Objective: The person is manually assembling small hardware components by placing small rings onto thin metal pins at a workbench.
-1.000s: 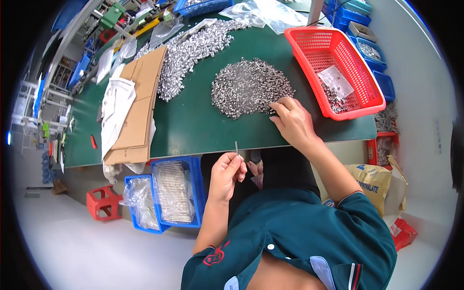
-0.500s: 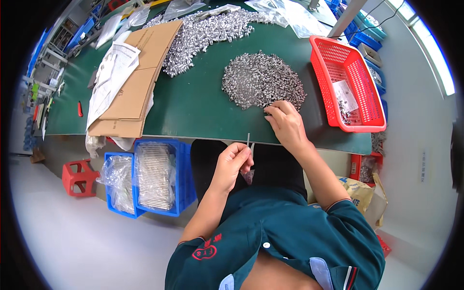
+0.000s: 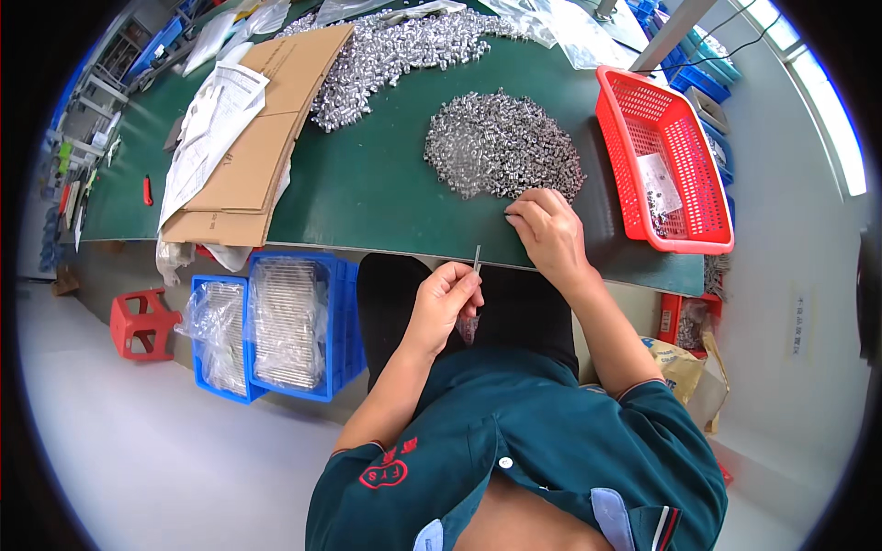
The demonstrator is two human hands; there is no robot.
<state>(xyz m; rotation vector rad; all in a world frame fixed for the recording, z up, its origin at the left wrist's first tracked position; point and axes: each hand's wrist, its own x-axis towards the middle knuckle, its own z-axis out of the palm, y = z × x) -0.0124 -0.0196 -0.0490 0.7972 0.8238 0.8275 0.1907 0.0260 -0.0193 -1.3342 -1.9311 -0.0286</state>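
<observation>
My left hand (image 3: 445, 305) is closed on a thin metal pin (image 3: 477, 258) that points upward, held over my lap just below the near edge of the green table (image 3: 367, 193). My right hand (image 3: 546, 230) rests on the table at the near side of a heap of small silver metal parts (image 3: 501, 145), its fingertips pinched at the heap's edge. Whether a part is between those fingertips is too small to tell.
A red plastic basket (image 3: 666, 161) stands at the right of the table. A second, larger spread of silver parts (image 3: 395, 50) lies at the back, flattened cardboard (image 3: 262, 138) and white paper (image 3: 216, 110) at the left. Blue crates (image 3: 276, 321) with bagged parts and a red stool (image 3: 138, 321) stand on the floor.
My left hand with the pin stays over my lap, and my right hand stays at the heap's near edge. The camera has tilted, shifting the whole scene in view.
</observation>
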